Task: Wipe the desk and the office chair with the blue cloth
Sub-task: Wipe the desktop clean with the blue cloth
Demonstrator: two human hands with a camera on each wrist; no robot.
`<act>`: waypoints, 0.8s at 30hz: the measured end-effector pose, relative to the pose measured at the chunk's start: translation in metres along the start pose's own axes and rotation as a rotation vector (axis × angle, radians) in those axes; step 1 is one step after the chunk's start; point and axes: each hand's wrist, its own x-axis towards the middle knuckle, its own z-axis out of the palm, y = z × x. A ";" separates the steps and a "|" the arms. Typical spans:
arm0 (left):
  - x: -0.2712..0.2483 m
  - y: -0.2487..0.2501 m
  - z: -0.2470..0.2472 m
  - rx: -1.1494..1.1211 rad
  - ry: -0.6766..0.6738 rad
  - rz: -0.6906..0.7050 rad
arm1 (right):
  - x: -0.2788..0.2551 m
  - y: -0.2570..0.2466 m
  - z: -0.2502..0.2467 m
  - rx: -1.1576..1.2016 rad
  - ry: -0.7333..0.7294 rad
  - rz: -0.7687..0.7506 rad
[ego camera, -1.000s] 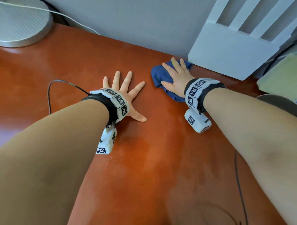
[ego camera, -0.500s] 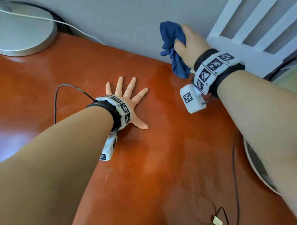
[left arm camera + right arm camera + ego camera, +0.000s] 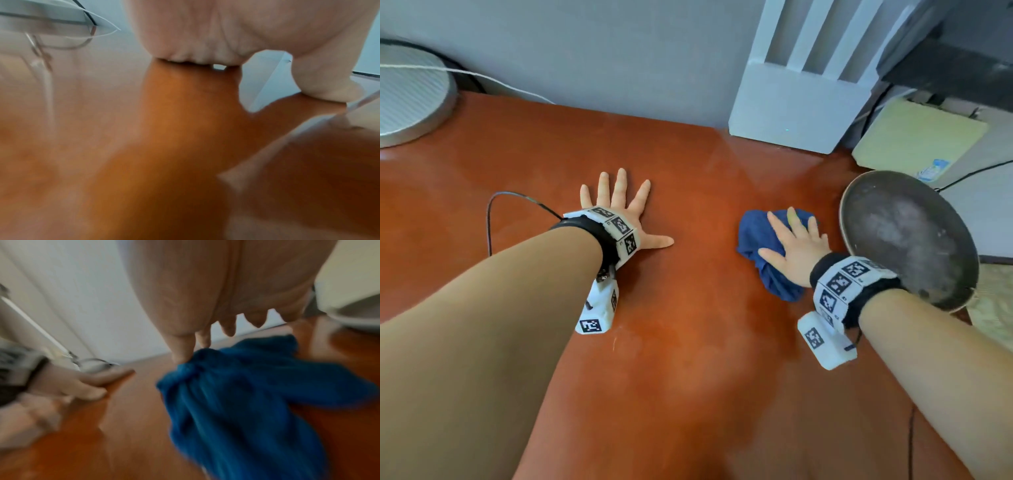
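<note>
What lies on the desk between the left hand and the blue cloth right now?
Nothing: in the head view only bare desk separates the left hand, spread flat, from the blue cloth under the right hand. The right wrist view agrees.

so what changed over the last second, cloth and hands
The right hand had bunched the blue cloth in its grip and lifted it toward the wall; now it has come back down and presses the cloth flat on the desk with straight fingers, nearer the person and the round dark disc than a second ago. The left hand stayed splayed flat on the desk.
</note>
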 end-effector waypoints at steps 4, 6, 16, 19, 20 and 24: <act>0.000 -0.002 0.002 -0.007 -0.008 -0.009 | 0.014 -0.009 0.015 0.117 0.089 0.076; 0.001 -0.002 0.001 -0.010 -0.022 -0.006 | 0.024 -0.011 0.011 0.138 0.121 0.089; 0.005 -0.001 0.000 0.012 -0.058 -0.010 | 0.108 -0.055 -0.032 0.109 0.232 -0.054; 0.006 0.000 -0.001 0.010 -0.056 -0.010 | 0.130 -0.088 -0.045 0.085 0.228 -0.151; 0.006 0.001 -0.001 0.009 -0.054 -0.006 | 0.135 -0.099 -0.048 0.067 0.224 -0.178; 0.008 0.000 0.000 0.013 -0.070 -0.008 | 0.155 -0.144 -0.061 0.007 0.193 -0.287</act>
